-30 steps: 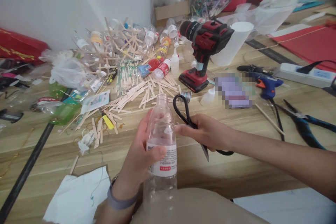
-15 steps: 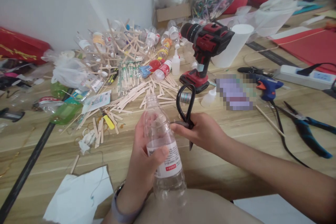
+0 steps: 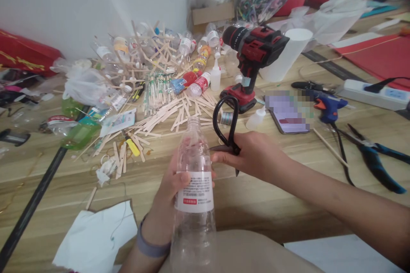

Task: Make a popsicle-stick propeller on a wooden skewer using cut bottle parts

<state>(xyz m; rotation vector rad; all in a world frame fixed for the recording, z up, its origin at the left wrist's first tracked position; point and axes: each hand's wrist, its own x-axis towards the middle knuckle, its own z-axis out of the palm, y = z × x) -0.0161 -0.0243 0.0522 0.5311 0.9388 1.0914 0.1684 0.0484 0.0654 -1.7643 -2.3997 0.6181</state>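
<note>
A clear plastic bottle with a white label stands nearly upright, its uncapped neck at the top. My left hand is closed around its middle from behind and the left, thumb on the label. In my right hand is a pair of scissors with black loop handles. One handle loop sticks up above the fist, and a dark blade points left to the bottle's shoulder. Whether the blade touches the plastic I cannot tell. My right fingertips are close to the bottle's right side.
Beyond the hands lie loose wooden sticks, a red cordless drill and a small squeeze bottle. To the right are a phone, a blue glue gun and pliers. White paper lies at the left front.
The bottle has been turned and stood straighter in my left hand, so more of the label's print faces me. My left thumb has shifted left. The scissors have tilted slightly.
</note>
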